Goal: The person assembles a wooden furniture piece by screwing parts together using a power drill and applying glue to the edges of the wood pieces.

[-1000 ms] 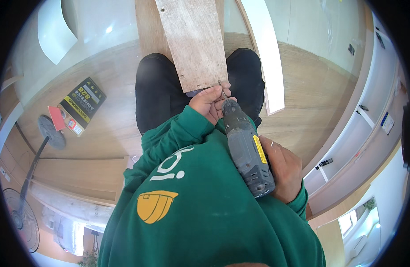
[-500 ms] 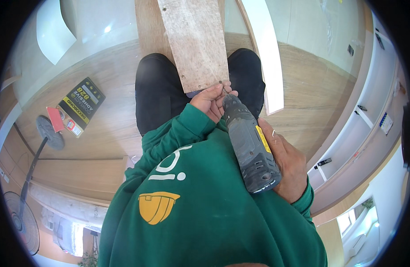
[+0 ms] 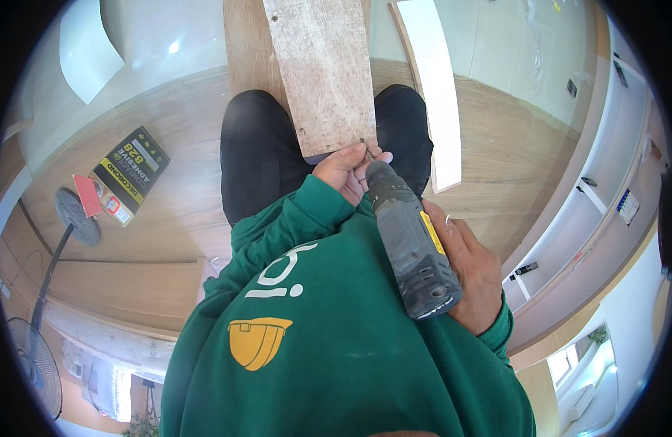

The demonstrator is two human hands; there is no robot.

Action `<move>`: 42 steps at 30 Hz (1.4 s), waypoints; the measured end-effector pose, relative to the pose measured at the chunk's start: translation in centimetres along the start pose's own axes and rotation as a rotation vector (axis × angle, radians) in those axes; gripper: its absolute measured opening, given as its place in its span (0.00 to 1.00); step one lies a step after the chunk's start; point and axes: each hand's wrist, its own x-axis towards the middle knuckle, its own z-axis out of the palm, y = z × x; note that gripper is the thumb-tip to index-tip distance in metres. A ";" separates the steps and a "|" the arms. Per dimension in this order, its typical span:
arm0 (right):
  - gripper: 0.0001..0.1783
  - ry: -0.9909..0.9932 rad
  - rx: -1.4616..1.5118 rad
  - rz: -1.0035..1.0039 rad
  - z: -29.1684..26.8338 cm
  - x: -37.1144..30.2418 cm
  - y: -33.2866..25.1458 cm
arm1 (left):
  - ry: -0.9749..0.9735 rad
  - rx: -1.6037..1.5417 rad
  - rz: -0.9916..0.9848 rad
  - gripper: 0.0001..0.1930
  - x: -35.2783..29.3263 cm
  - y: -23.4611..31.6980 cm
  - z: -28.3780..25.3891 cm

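A dark cordless drill (image 3: pixel 411 237) is in my right hand (image 3: pixel 473 273), whose fingers are wrapped round it. The drill points away from me toward the near right corner of a worn wooden board (image 3: pixel 325 80). At that corner, my left hand (image 3: pixel 342 171) has thumb and fingers closed in a pinch beside the thin drill bit. What is in the pinch is too small to make out. A small dark screw head or hole (image 3: pixel 362 140) shows on the board just beyond the fingertips. The board lies between my knees over another wooden piece (image 3: pixel 250 51).
A curved white panel (image 3: pixel 436 95) lies right of my knees. Left on the wood-look floor are a black and yellow box (image 3: pixel 135 171), a red card (image 3: pixel 87 195) and a standing fan (image 3: pixel 77 216). White shelving (image 3: pixel 569 240) runs along the right; another white sheet (image 3: pixel 88 54) lies far left.
The view has shifted slightly, so the board and knees appear a little lower. Both hands keep their hold, with the drill still angled at the board's near right corner.
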 end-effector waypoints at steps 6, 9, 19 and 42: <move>0.34 0.012 0.030 -0.015 0.0 0.2 -0.3 | -0.005 0.010 -0.021 0.13 0.2 0.0 -0.5; 0.33 0.007 0.010 -0.014 -0.2 0.3 -0.3 | 0.043 0.046 -0.019 0.13 0.4 0.1 -0.7; 0.34 0.043 0.077 -0.066 0.1 0.2 0.4 | 0.092 0.032 0.000 0.14 -0.5 0.3 1.5; 0.46 0.297 -0.053 0.486 40.1 -2.6 33.7 | 0.606 1.406 0.972 0.16 -7.0 9.6 1.4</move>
